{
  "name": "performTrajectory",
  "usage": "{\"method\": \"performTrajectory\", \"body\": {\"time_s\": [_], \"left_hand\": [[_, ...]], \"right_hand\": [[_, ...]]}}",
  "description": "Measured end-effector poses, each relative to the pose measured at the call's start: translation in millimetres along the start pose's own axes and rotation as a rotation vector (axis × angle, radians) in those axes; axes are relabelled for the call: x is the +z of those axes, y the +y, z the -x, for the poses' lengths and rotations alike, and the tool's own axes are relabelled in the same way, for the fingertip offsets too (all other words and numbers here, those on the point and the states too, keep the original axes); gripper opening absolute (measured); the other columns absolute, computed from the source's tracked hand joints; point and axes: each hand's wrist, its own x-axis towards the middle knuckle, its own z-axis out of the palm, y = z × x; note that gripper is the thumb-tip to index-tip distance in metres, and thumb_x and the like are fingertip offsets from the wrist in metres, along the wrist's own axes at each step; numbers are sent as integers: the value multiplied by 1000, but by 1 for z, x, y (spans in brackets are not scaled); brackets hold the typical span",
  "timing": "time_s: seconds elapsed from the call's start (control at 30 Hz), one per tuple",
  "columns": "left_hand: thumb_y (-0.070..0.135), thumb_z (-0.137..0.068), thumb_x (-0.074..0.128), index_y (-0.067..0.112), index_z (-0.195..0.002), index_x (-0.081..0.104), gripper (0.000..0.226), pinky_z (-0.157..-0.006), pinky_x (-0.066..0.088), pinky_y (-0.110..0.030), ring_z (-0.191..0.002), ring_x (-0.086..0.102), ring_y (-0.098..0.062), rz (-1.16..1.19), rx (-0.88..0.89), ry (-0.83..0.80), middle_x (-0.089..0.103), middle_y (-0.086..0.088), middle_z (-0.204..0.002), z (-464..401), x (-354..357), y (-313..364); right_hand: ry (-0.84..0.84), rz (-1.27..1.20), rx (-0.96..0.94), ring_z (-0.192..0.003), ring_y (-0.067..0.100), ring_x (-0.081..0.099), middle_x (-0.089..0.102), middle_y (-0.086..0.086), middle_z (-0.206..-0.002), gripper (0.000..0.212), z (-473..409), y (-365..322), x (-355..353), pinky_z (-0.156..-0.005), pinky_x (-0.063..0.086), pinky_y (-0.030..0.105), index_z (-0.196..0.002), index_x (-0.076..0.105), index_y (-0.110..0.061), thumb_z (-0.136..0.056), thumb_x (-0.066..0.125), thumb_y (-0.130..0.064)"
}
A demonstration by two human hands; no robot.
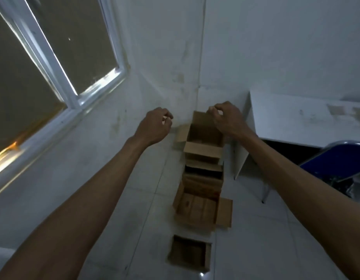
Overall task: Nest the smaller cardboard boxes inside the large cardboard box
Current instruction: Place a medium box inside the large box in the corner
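Note:
Three brown cardboard boxes stand in a row on the white tiled floor, running away from me toward the room corner. The farthest box (203, 136) is open, its flaps up. My right hand (225, 118) pinches the top edge of its far flap. My left hand (156, 126) hovers to the left of that box, fingers curled, holding nothing. The middle box (201, 201) is open with flaps spread, and cardboard pieces lie inside it. The nearest box (189, 252) is small, square and open on top.
A white table (292, 120) stands against the right wall, with a blue folding chair (336, 160) in front of it. A white-framed window (53, 57) fills the left wall. The boxes sit close to the wall corner.

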Motion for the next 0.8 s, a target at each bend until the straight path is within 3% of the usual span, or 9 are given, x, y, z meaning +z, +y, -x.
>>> {"method": "performTrajectory", "body": {"time_s": [0.1, 0.23, 0.4, 0.6, 0.7, 0.8], "left_hand": [[22, -97, 51, 11, -110, 70, 26, -88, 52, -35, -101, 63, -21, -42, 72, 51, 68, -7, -111, -8, -22, 12], [21, -95, 52, 12, -108, 72, 25, -89, 48, -37, -101, 60, -26, -208, 159, 134, 72, -6, -111, -18, -37, 17], [23, -97, 51, 14, -116, 68, 26, -91, 46, -33, -110, 57, -21, -171, 143, 101, 68, -4, -118, -40, -35, 19], [34, -97, 47, 20, -118, 66, 32, -93, 53, -40, -109, 61, -15, -24, 136, 78, 66, 1, -121, -68, -5, 11], [33, -98, 48, 19, -118, 66, 31, -93, 53, -36, -108, 62, -13, 7, 130, 71, 66, 2, -120, -79, 16, 5], [21, -97, 51, 14, -112, 70, 25, -87, 53, -23, -94, 65, -6, 95, 105, 109, 71, 1, -109, -90, 33, 2]], "right_hand": [[58, 4, -49, -111, 24, 63, 73, 13, -119, 41, -7, -11, -12, -82, 36, 25, -111, 77, -9, -108, 44, -32], [78, 6, -43, -115, 27, 60, 68, 16, -123, 42, -20, -11, -20, -85, 38, 29, -112, 77, -13, -108, 42, -37], [76, 16, -10, -119, 27, 59, 65, 13, -127, 43, -40, 2, -28, -90, 41, 31, -113, 75, -19, -108, 40, -42], [72, 19, -16, -114, 25, 61, 67, 13, -123, 44, -76, 28, -33, -89, 42, 30, -115, 75, -18, -108, 39, -41], [76, 12, -22, -108, 19, 61, 70, 11, -119, 43, -90, 44, -28, -84, 39, 27, -115, 75, -18, -109, 39, -40], [76, -10, -7, -104, 14, 59, 71, 10, -118, 42, -99, 56, -14, -82, 38, 27, -113, 75, -18, -109, 40, -40]]}}
